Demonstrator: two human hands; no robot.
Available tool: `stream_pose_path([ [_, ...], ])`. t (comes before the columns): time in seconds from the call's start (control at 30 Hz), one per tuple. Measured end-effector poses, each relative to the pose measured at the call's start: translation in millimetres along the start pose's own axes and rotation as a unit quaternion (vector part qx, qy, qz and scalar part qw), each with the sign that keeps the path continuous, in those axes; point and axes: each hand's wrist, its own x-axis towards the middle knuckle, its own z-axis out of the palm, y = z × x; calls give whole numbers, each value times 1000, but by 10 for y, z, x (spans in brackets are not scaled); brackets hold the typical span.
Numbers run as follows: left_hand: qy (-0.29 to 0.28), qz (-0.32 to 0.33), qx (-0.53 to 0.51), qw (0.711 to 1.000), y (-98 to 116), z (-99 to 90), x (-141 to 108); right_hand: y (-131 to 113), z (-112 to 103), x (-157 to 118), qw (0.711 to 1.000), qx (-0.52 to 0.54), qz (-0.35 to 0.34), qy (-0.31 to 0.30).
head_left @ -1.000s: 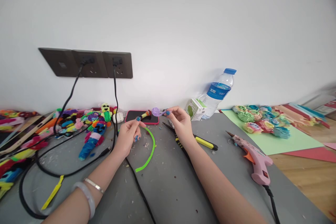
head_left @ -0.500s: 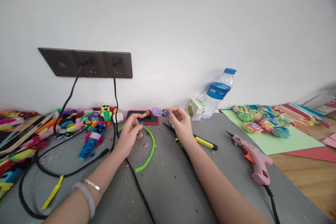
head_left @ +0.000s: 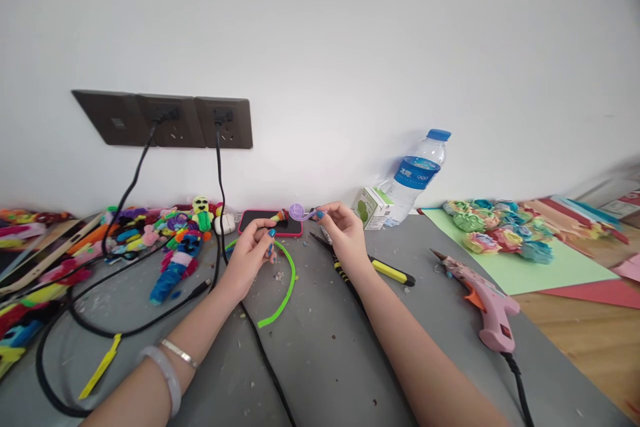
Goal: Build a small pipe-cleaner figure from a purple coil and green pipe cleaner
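Observation:
My left hand (head_left: pixel 255 250) pinches a small pipe-cleaner piece in orange, red and green (head_left: pixel 281 215), partly hidden by its fingers. In my right hand (head_left: pixel 345 233), thumb and fingertips close on the tail of a purple pipe cleaner (head_left: pixel 297 212) whose far end is wound into a flat spiral. The spiral is right beside the tip of the left hand's piece; whether they touch I cannot tell. Below my left hand a bright green pipe cleaner (head_left: pixel 290 287) curves over the grey tabletop (head_left: pixel 310 360). Behind both hands lies a phone with a pink edge (head_left: pixel 295 233).
Pliers (head_left: pixel 393 271) lie under my right wrist, and a pink glue gun (head_left: pixel 493 313) lies to the right. A bottle (head_left: pixel 417 173) and small carton (head_left: pixel 373 208) stand by the wall. Black cables (head_left: pixel 65 320) loop past pipe-cleaner figures (head_left: pixel 183 263). Paper flowers (head_left: pixel 500 233) rest on green paper.
My left hand's fingers have shifted slightly around the small piece. The purple spiral and my right hand stay almost where they were.

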Motion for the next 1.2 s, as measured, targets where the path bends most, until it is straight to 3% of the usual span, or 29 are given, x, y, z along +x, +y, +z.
stream_pose_path([
  [0.53, -79, -24, 25, 996, -17, -38, -5, 6, -3, 8, 1000, -1, 1, 0],
  [1.2, -53, 9, 40, 998, -4, -34, -4, 20, -4, 10, 1000, 17, -1, 1],
])
